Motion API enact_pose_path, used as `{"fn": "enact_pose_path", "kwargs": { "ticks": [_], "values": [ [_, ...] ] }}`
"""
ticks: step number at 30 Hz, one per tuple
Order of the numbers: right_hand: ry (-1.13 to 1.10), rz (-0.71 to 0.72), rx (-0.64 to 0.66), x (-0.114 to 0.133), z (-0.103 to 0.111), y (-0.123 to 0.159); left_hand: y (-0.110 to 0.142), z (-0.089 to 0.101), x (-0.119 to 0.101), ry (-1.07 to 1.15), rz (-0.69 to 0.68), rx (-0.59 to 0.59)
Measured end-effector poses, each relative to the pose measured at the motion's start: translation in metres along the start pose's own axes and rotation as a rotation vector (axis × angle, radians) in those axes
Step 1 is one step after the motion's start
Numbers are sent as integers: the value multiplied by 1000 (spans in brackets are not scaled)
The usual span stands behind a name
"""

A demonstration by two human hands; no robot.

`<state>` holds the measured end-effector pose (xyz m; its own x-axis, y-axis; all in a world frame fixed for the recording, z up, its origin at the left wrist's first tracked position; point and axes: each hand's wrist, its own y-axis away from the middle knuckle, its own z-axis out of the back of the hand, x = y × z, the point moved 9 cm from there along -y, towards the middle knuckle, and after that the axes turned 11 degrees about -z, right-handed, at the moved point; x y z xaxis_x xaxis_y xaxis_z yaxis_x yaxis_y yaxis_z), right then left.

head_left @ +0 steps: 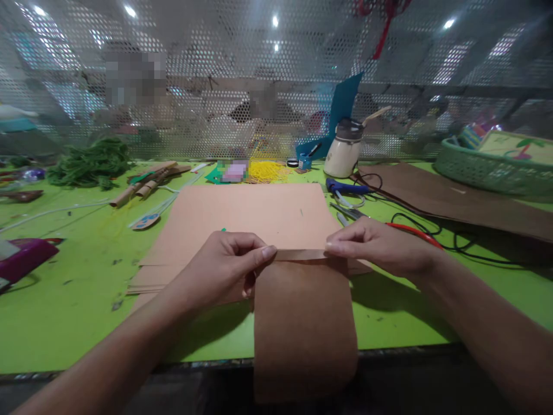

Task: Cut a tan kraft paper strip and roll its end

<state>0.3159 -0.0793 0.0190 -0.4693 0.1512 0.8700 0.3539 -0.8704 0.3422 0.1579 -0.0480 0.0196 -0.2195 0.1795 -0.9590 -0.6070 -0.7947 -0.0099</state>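
A strip of brown paper (pixel 305 323) hangs toward me over the table's front edge, its upper end folded into a narrow flap. My left hand (pixel 228 262) pinches the left end of that fold between thumb and fingers. At the fold's right end, my right hand (pixel 375 245) grips it in the same way. Beneath both hands lies a stack of light brown paper sheets (pixel 246 210), its left edges uneven. Scissors (pixel 349 211) with a red handle lie partly hidden behind my right hand.
A blue-handled tool (pixel 349 187) with a black cable and a cream jar (pixel 343 153) stand behind right. A green basket (pixel 488 170) is far right. Left are a purple glue gun (pixel 28 262), rolled brown paper (pixel 144 184) and green strands (pixel 90 161). A perforated metal screen (pixel 207 75) backs the table.
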Motion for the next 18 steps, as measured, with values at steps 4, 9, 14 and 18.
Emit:
{"fn": "enact_pose_path", "kwargs": {
  "ticks": [4, 9, 14, 18],
  "values": [
    [-82, -26, -19, -4, 4, 2, 1, 1, -6, -41, -52, 29],
    [-162, -25, -71, -6, 7, 4, 1, 5, -4, -71, -63, 34],
    [-142, 17, -110, -2, 13, 7, 1, 4, -1, -41, -59, 69],
    [-33, 70, -142, 3, 17, 10, 2, -1, 1, 25, -43, 103]
  ]
}}
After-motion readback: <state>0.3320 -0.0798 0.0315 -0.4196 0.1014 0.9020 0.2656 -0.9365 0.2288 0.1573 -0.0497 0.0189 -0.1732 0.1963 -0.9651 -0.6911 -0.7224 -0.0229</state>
